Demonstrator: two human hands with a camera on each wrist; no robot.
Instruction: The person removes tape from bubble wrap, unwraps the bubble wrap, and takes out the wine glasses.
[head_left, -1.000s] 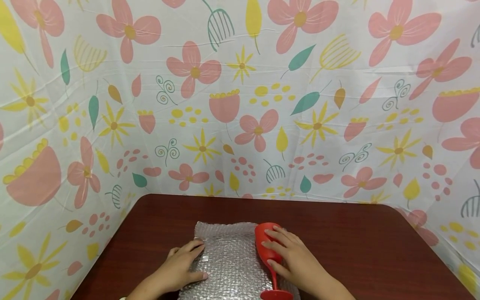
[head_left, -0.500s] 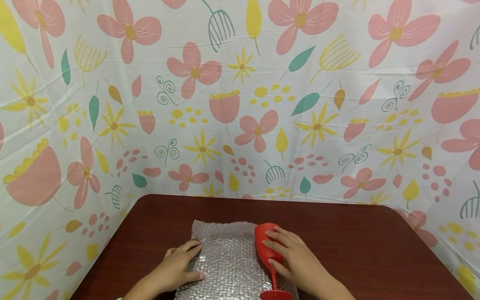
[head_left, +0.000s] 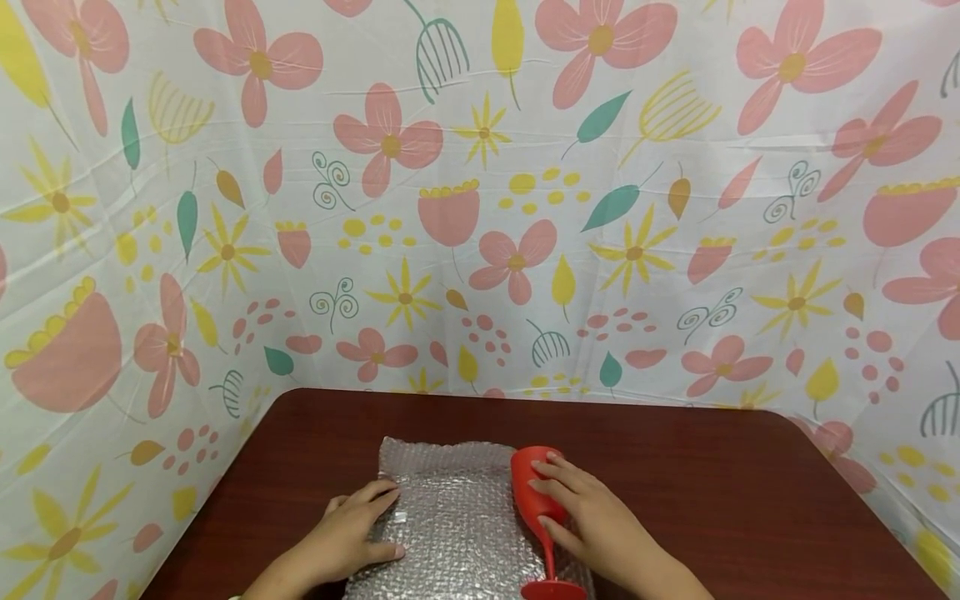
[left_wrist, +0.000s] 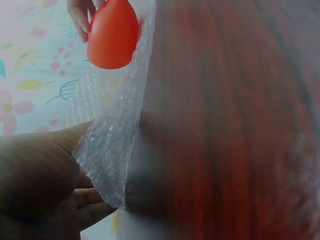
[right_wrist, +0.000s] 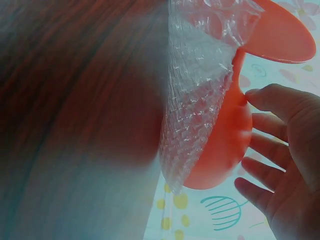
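A red wine goblet (head_left: 534, 500) lies on its side along the right part of a sheet of bubble wrap (head_left: 457, 533), its foot toward the person. My right hand (head_left: 600, 529) holds the goblet's bowl, with the fingers spread over it and the thumb by the top of the stem, as the right wrist view shows. At the sheet's left edge, my left hand (head_left: 341, 537) grips the bubble wrap, thumb over the top and fingers at the rim. The left wrist view shows a raised corner of the wrap (left_wrist: 107, 160) between that hand's thumb and fingers.
All of this is on a dark red-brown wooden table (head_left: 712, 475) with rounded far corners. A white cloth with pink, yellow and green flowers (head_left: 517, 192) hangs behind it and along both sides.
My left hand has shifted slightly left, and the bubble wrap's left edge has gone with it. The goblet and my right hand have barely moved.
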